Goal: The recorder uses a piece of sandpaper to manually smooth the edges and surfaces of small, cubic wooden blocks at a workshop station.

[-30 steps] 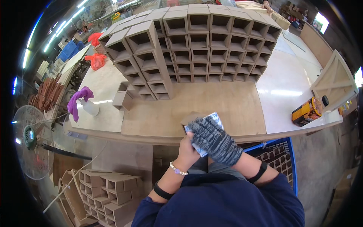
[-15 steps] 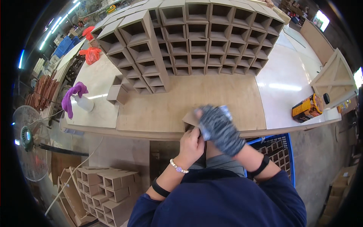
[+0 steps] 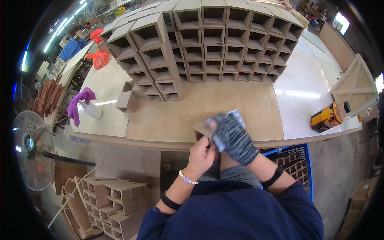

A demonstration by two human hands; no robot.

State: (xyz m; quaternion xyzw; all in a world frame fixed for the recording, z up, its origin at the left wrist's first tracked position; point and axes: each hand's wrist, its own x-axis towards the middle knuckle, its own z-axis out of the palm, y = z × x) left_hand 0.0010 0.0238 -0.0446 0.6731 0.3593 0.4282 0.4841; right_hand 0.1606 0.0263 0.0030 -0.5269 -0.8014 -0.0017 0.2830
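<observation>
Near the front edge of the table, my bare left hand (image 3: 199,158) is closed on the near side of a small brown open-ended box (image 3: 201,128). My right hand (image 3: 233,137), in a grey knitted fingerless glove, wraps round a whitish-blue folded sheet (image 3: 237,117) and lies against the right side of the box. Its fingertips are blurred, and the glove hides much of the sheet and the box. The sheet's material cannot be made out.
Stacked brown boxes (image 3: 194,52) form a wall at the back of the table (image 3: 180,120). A spray bottle (image 3: 92,110) with a purple cloth (image 3: 81,100) stands left; a jar (image 3: 328,117) lies right. Below are a blue crate (image 3: 308,168), more boxes (image 3: 120,200) and a fan (image 3: 29,146).
My gloved right hand and the sheet have shifted slightly against the box. My left hand keeps its hold. The whole view has moved a little.
</observation>
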